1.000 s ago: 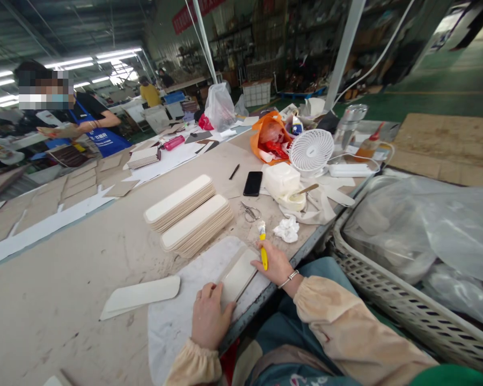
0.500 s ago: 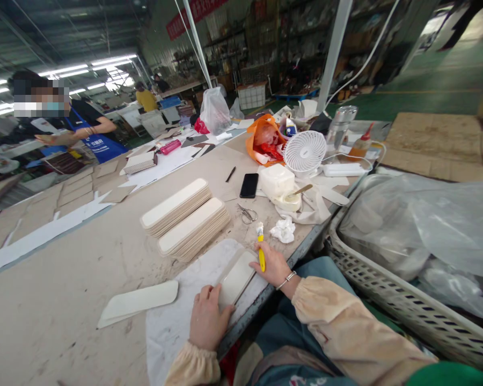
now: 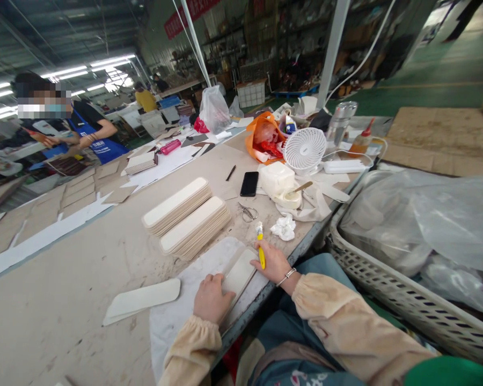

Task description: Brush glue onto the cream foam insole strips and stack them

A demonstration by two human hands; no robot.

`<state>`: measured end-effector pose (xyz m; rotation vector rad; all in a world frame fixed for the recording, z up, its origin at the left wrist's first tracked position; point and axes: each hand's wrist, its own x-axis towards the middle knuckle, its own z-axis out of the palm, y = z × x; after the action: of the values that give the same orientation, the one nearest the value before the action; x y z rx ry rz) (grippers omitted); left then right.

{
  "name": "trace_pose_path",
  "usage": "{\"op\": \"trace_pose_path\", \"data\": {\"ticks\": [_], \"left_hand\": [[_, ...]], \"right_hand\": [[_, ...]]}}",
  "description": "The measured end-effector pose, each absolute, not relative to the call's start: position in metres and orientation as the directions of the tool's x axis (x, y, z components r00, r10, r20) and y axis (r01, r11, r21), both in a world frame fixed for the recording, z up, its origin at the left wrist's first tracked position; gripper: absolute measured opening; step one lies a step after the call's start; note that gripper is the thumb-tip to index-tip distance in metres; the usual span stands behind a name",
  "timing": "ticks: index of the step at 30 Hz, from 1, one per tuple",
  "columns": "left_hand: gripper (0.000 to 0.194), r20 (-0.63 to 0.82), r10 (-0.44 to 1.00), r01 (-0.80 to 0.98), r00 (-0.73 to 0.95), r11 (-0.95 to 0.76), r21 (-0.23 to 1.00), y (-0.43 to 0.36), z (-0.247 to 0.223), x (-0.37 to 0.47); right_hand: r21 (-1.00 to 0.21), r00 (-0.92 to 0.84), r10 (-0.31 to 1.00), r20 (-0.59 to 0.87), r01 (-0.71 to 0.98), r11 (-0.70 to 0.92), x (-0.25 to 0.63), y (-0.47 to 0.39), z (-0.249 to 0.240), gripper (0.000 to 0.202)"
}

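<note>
My right hand (image 3: 274,262) is closed around a yellow-handled brush (image 3: 261,256), its white-coated bristles pointing away from me. The fingertips of that hand also touch the far end of a pale, round-cornered strip (image 3: 240,272). Across the strip's near end lies my left hand (image 3: 212,298), fingers bent on one side and thumb on the other, covering part of it. Under the strip is a white sheet (image 3: 177,327) at the table edge. To the left, a couple of loose pale strips (image 3: 143,300) overlap. Two stacks of similar strips, one stack (image 3: 177,206) behind another stack (image 3: 195,228), stand beyond.
Past the brush lie scissors (image 3: 248,213), crumpled tissue (image 3: 283,228), a phone (image 3: 249,184) and a white tub (image 3: 287,199) with a stick. A small fan (image 3: 305,150) stands behind. A plastic crate (image 3: 386,273) borders my right side. A co-worker (image 3: 100,134) stands far left.
My left hand has shifted slightly up and right along the strip. My right hand keeps the brush in nearly the same place. The co-worker's hands have moved.
</note>
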<state>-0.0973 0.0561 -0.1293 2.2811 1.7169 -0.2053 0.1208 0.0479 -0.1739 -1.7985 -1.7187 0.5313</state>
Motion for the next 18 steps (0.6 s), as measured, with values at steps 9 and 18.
{"op": "trace_pose_path", "data": {"ticks": [9,18], "left_hand": [[0.045,-0.270,0.929,0.967,0.252,-0.231,0.107,0.0591,-0.1251,-0.0884],[0.015,-0.363,0.879,0.898,0.309,-0.144,0.417,0.0573,-0.1198,-0.0919]], "right_hand": [[-0.655,0.078,0.991,0.112,0.756,0.015,0.1220,0.0480,-0.1768,0.034],[-0.871,0.070,0.956,0.285,0.435,0.227,0.1231,0.0454,-0.1730,0.034]]}}
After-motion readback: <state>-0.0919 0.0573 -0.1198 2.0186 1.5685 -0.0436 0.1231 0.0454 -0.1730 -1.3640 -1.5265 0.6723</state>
